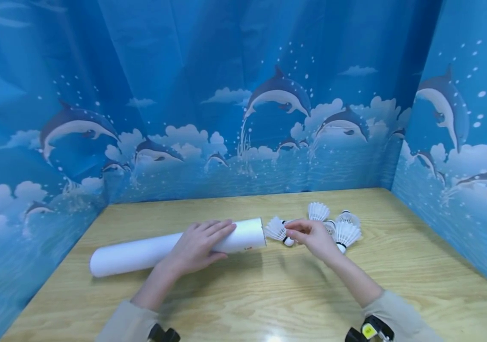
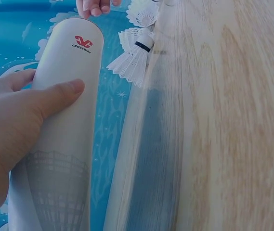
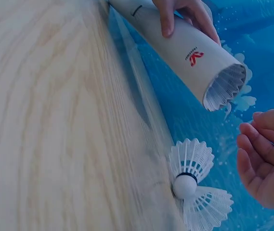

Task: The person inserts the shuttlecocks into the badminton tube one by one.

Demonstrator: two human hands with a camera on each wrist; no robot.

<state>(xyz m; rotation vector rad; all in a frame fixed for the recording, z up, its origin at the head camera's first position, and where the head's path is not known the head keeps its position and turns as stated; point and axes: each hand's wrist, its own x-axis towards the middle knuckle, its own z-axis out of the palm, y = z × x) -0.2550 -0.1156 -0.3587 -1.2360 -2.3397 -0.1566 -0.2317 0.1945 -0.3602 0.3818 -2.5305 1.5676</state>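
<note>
A long white cylindrical tube (image 1: 132,255) lies on the pale wood-grain tabletop (image 1: 243,304), its open end aimed between two and three o'clock in the head view. The left hand (image 1: 198,244) grips it near that end, thumb on the near side; the far fingertips are hidden in the left wrist view. A red logo (image 2: 84,42) above "CROSSWAY" is legible there, but tiny from the head.

The right hand (image 1: 311,237) is at three o'clock from the mouth, fingers loosely bent, with nothing visible in them. From the head its fingertips overlap a white shuttlecock with a black band (image 1: 275,230); the right wrist view shows them apart. That view also reveals a ribbed white skirt (image 3: 226,89) inside the mouth, its other end concealed.

More white shuttlecocks (image 1: 348,233) cluster from twelve to three o'clock of the right hand, overlapping too much to count surely. The bottom edge cuts off both beige sleeves (image 1: 125,323) and the black wrist devices (image 1: 376,327).
</note>
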